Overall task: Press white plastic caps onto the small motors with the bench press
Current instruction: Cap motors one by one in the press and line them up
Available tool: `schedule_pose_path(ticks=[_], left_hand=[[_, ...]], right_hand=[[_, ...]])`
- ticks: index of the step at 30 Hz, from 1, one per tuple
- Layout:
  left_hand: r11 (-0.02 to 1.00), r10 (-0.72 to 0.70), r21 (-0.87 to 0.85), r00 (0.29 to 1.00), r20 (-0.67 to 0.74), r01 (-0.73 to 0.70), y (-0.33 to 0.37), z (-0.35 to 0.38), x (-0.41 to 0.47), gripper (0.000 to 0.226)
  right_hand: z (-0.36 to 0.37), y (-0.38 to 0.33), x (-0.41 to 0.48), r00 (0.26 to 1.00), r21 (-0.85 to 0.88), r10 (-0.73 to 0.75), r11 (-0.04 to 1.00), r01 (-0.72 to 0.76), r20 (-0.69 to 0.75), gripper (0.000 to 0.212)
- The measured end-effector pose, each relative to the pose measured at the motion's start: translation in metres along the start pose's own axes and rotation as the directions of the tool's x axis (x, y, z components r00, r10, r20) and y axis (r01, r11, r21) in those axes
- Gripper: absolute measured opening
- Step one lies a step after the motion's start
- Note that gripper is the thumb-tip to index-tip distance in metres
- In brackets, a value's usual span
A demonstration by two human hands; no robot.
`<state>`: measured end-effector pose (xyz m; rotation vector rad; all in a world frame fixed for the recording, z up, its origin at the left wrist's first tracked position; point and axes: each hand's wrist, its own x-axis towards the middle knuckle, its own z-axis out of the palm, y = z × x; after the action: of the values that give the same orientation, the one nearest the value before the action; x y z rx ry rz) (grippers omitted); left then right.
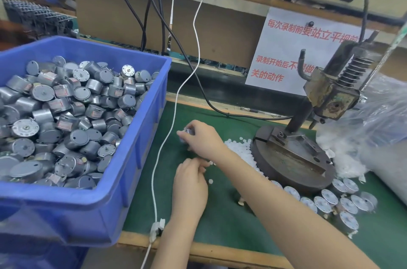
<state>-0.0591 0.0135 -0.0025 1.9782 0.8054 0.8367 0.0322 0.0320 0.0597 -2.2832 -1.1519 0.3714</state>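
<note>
My right hand (201,139) reaches across to the left of the bench press (330,96) and grips a small silver motor (187,131), mostly hidden by the fingers. Just below it my left hand (189,182) has its fingertips curled together on a small white cap (199,161). A pile of loose white caps (239,148) lies on the green mat against the left side of the press's round base (293,165). Nothing sits on the base plate. A blue bin (110,193) at the left is heaped with several grey motors (66,114).
Several motors with white faces (330,197) lie in a row in front of the press base. A clear plastic bag of white parts (374,127) lies at the right. A white cable (164,143) runs down the mat between bin and hands. A black cable (220,111) crosses behind.
</note>
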Motion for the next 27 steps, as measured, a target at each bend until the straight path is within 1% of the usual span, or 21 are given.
schedule_pose_path(ticks=[3, 5, 6, 7, 8, 11, 16, 22, 27], left_hand=[[0.998, -0.045, -0.054, 0.997, -0.068, 0.041, 0.000, -0.002, 0.000, 0.032], [0.996, -0.057, -0.073, 0.994, -0.098, 0.050, 0.000, -0.003, 0.000, 0.031], [0.995, -0.062, -0.083, 0.992, -0.106, 0.053, 0.001, -0.004, -0.001, 0.031], [0.994, -0.066, -0.091, 0.992, -0.110, 0.057, 0.001, -0.004, -0.001, 0.030], [0.994, -0.069, -0.096, 0.991, -0.113, 0.058, 0.002, -0.005, -0.001, 0.030], [0.992, -0.072, -0.110, 0.991, -0.116, 0.060, 0.002, -0.004, -0.002, 0.030], [0.993, -0.068, -0.103, 0.991, -0.113, 0.056, 0.001, -0.003, -0.001, 0.031], [0.996, -0.051, -0.080, 0.992, -0.117, 0.041, -0.001, -0.001, -0.001, 0.031], [0.997, -0.045, -0.073, 0.992, -0.115, 0.037, -0.003, 0.001, 0.000, 0.032]], right_hand=[[-0.014, 0.010, -0.030, 0.999, 0.079, 0.027, 0.997, -0.026, -0.022, 0.031], [-0.014, 0.019, -0.049, 0.997, 0.121, -0.016, 0.992, 0.026, -0.081, 0.025], [-0.013, 0.024, -0.057, 0.993, 0.099, -0.047, 0.993, 0.058, -0.112, 0.024], [-0.012, 0.029, -0.063, 0.991, 0.065, -0.064, 0.995, 0.072, -0.113, 0.023], [-0.011, 0.034, -0.068, 0.993, 0.023, -0.069, 0.997, 0.072, -0.092, 0.023], [-0.011, 0.051, -0.078, 0.997, -0.109, -0.078, 0.991, 0.077, -0.006, 0.037], [-0.009, 0.064, -0.084, 0.991, -0.206, -0.134, 0.969, 0.136, 0.023, 0.041], [-0.004, 0.070, -0.082, 0.992, -0.162, -0.122, 0.980, 0.117, -0.021, 0.040], [-0.002, 0.072, -0.083, 0.991, -0.185, -0.132, 0.975, 0.125, -0.023, 0.042]])
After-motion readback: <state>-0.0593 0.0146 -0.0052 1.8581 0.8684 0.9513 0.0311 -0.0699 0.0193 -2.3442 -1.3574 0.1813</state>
